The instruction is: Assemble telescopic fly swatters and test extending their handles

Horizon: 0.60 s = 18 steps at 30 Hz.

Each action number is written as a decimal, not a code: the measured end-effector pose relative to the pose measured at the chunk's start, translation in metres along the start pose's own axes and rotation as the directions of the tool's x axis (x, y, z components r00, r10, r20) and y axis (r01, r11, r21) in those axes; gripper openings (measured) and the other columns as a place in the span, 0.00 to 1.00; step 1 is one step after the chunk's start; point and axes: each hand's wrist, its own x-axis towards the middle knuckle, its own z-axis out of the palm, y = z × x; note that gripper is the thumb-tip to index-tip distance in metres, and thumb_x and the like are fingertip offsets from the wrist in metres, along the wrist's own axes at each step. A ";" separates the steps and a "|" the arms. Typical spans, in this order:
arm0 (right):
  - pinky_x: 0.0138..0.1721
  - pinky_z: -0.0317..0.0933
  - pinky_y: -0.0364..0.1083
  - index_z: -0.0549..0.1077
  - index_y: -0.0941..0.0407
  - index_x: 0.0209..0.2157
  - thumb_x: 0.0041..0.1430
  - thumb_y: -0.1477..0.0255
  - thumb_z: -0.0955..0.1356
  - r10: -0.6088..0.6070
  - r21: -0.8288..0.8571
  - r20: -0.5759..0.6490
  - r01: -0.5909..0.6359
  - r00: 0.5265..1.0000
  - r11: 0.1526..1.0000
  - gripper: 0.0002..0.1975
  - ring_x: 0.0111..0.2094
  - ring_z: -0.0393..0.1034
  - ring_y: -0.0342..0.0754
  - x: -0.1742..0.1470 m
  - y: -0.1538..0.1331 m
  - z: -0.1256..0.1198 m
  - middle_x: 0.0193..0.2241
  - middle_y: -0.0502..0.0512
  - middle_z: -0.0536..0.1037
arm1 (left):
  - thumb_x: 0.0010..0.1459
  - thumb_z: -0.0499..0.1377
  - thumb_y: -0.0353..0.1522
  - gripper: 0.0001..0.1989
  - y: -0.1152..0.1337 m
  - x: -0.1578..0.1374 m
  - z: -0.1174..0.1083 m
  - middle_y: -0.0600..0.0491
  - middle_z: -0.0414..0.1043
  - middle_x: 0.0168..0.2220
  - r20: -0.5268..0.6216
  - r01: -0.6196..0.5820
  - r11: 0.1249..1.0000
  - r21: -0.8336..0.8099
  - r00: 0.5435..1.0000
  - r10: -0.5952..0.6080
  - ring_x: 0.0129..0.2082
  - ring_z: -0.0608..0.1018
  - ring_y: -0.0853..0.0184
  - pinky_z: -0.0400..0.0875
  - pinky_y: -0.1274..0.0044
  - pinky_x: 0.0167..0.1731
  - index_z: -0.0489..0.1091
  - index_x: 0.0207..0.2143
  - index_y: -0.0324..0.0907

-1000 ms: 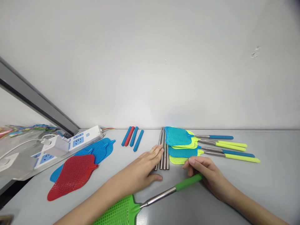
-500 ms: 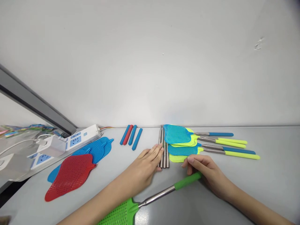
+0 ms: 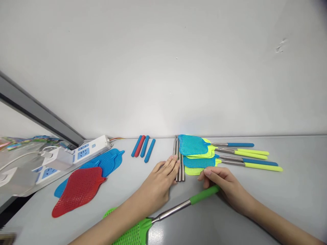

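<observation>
My left hand lies palm down over several metal tubes set side by side, its fingers stretched out and resting on them. A green fly swatter slants across the front, its mesh head partly covered by my left forearm. My right hand has curled fingers around the end of its green handle; the exact grip is hidden beneath the palm. Just beyond both hands, assembled fly swatters with blue heads and yellow heads overlap, their handles pointing right.
Left of the tubes lie blue and red handle grips. Farther left, a red swatter head rests over blue swatter heads. A white power strip with plugged-in chargers runs along the left edge. A pale wall stands behind the table.
The view has shifted slightly. My left hand has slid a little to the right along the tubes; my right hand and the green fly swatter stay nearly still.
</observation>
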 end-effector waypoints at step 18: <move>0.25 0.49 0.42 0.72 0.58 0.25 0.53 0.64 0.59 -0.030 0.003 -0.002 0.030 1.000 1.000 0.15 0.23 0.58 0.42 -0.001 -0.001 0.000 0.18 0.50 0.66 | 0.54 0.46 0.26 0.27 -0.005 0.002 -0.009 0.51 0.46 0.57 -0.040 0.012 0.968 -0.252 0.999 -0.023 0.56 0.47 0.69 0.50 0.72 0.51 0.42 0.56 0.43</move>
